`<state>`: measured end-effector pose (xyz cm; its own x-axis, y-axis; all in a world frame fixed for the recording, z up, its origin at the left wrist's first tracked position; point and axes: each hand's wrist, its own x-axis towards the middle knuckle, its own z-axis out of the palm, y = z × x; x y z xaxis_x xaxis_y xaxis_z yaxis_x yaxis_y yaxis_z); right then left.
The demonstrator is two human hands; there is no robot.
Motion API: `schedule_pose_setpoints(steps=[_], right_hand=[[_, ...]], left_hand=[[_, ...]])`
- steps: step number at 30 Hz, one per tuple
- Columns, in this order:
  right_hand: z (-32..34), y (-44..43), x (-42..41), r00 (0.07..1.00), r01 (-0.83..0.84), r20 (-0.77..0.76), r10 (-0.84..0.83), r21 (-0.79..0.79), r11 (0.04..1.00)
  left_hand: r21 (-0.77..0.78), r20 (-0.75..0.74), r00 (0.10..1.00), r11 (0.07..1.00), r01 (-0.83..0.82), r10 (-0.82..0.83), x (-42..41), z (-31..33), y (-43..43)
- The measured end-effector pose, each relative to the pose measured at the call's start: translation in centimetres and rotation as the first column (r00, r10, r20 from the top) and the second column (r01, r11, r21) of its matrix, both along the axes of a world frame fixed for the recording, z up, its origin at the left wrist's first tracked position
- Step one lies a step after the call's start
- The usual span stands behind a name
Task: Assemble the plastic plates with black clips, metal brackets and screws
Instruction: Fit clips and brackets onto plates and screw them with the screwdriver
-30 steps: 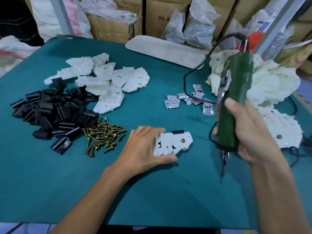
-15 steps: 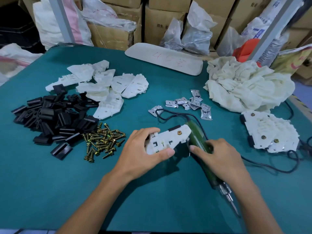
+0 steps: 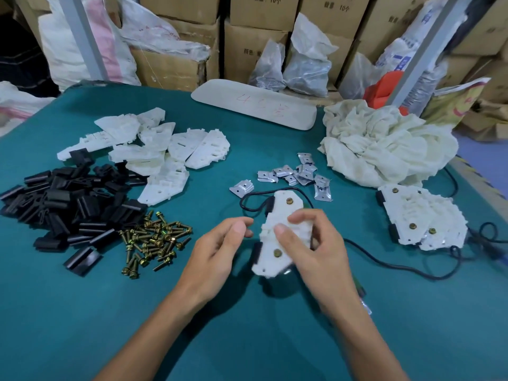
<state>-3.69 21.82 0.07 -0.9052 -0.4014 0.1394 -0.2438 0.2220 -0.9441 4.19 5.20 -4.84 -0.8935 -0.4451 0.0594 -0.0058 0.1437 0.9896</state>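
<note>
- My two hands are at the middle of the teal-covered table (image 3: 82, 312). My right hand (image 3: 319, 251) pinches one assembled white plastic plate (image 3: 275, 240), thumb on its face and fingers curled round its right side.
- My left hand (image 3: 214, 251) holds nothing. Its fingers are loosely curled, just left of the plate.
- That plate is held a little above the table, long side pointing away from me. It shows two brass screw heads and two black clips on its left edge.
- One stack of finished white plates (image 3: 423, 215) lies at the right. I count three clear screw heads on it, but I cannot count the layers.
- About ten loose white plastic plates (image 3: 165, 149) overlap at the far left.
- About ten small bent metal brackets (image 3: 297, 174) are scattered just beyond the held plate.
- The heap of black plastic clips (image 3: 63, 204) and the heap of brass screws (image 3: 154, 240) beside it are each several dozen, too many to count.
- One thin black cable (image 3: 384, 264) loops behind the plate and trails off right.
- One crumpled cream cloth (image 3: 384, 144) and one long off-white pad (image 3: 255, 105) sit along the far edge, in front of cardboard boxes (image 3: 261, 37).
- Bare table lies round both forearms and at the near left. The right side is crowded up to its edge.
</note>
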Motion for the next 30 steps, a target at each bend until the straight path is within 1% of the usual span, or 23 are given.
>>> schedule_pose_setpoints(steps=[2, 3, 5, 6, 7, 9, 10, 11, 12, 13, 14, 15, 18, 20, 24, 28, 29, 30], right_hand=[[1.1, 1.7, -2.4, 0.995, 0.074, -0.065, -0.072, 0.041, 0.996], [1.6, 2.9, -4.0, 0.989, 0.112, -0.109, -0.102, 0.089, 0.99], [2.2, 5.2, -7.5, 0.96, 0.205, -0.237, -0.148, 0.235, 0.95], [2.0, 6.3, -9.4, 0.938, 0.261, -0.307, -0.161, 0.317, 0.912], [1.8, 7.2, -11.2, 0.914, 0.32, -0.367, -0.173, 0.391, 0.863], [0.8, 8.8, -14.3, 0.867, 0.433, -0.454, -0.204, 0.484, 0.76], [0.1, 9.5, -15.4, 0.839, 0.493, -0.5, -0.215, 0.531, 0.689], [-0.7, 10.1, -16.3, 0.806, 0.557, -0.55, -0.218, 0.581, 0.593], [-1.4, 10.6, -17.0, 0.77, 0.618, -0.599, -0.222, 0.61, 0.496], [-2.1, 10.9, -17.4, 0.737, 0.664, -0.634, -0.236, 0.611, 0.431], [-2.6, 11.1, -17.5, 0.716, 0.69, -0.652, -0.251, 0.603, 0.401], [-2.9, 11.1, -17.5, 0.708, 0.699, -0.659, -0.256, 0.597, 0.394], [-3.5, 11.0, -17.6, 0.723, 0.687, -0.646, -0.245, 0.634, 0.356], [-3.3, 11.2, -17.8, 0.731, 0.68, -0.634, -0.252, 0.645, 0.349], [-2.8, 12.9, -18.0, 0.746, 0.66, -0.622, -0.239, 0.641, 0.391], [-1.5, 13.7, -17.6, 0.791, 0.608, -0.553, -0.261, 0.669, 0.428], [-1.0, 13.4, -17.1, 0.789, 0.611, -0.547, -0.278, 0.654, 0.446], [-0.5, 12.9, -16.2, 0.78, 0.62, -0.554, -0.291, 0.62, 0.482]], left_hand=[[0.018, 0.008, 1.0, 1.0, -0.004, 0.004, -0.1, -0.1, 0.1], [0.022, 0.01, 1.0, 1.0, -0.005, 0.005, -0.2, -0.2, 0.1], [0.022, 0.005, 1.0, 1.0, -0.005, 0.005, -0.3, -0.4, 0.2], [0.02, 0.002, 1.0, 1.0, 0.0, 0.0, -0.4, -0.4, 0.3], [0.016, 0.001, 1.0, 1.0, 0.009, -0.009, -0.4, -0.4, 0.4], [0.004, -0.004, 1.0, 1.0, 0.02, -0.02, -0.5, -0.4, 0.5], [-0.003, -0.009, 1.0, 1.0, 0.018, -0.018, -0.5, -0.3, 0.6], [-0.006, -0.015, 1.0, 1.0, 0.014, -0.014, -0.5, -0.2, 0.6], [-0.005, -0.018, 1.0, 1.0, 0.012, -0.012, -0.5, -0.2, 0.6], [0.0, -0.016, 1.0, 1.0, 0.013, -0.013, -0.5, -0.1, 0.5], [0.002, -0.013, 1.0, 1.0, 0.016, -0.016, -0.5, -0.1, 0.6], [-0.003, -0.009, 1.0, 1.0, 0.017, -0.017, -0.5, -0.1, 0.6], [-0.023, 0.002, 1.0, 1.0, 0.017, -0.017, -0.5, -0.1, 0.6], [-0.036, 0.008, 1.0, 0.999, 0.016, -0.015, -0.5, -0.2, 0.5], [-0.045, 0.026, 1.0, 0.999, 0.008, -0.007, -0.5, -0.3, 0.4], [-0.07, 0.034, 0.999, 0.998, -0.008, 0.01, -0.7, -0.4, 0.2], [-0.099, 0.044, 0.999, 0.995, -0.022, 0.027, -0.8, -0.2, -0.1], [-0.163, 0.053, 0.997, 0.985, -0.05, 0.06, -1.1, 0.1, -0.7]])
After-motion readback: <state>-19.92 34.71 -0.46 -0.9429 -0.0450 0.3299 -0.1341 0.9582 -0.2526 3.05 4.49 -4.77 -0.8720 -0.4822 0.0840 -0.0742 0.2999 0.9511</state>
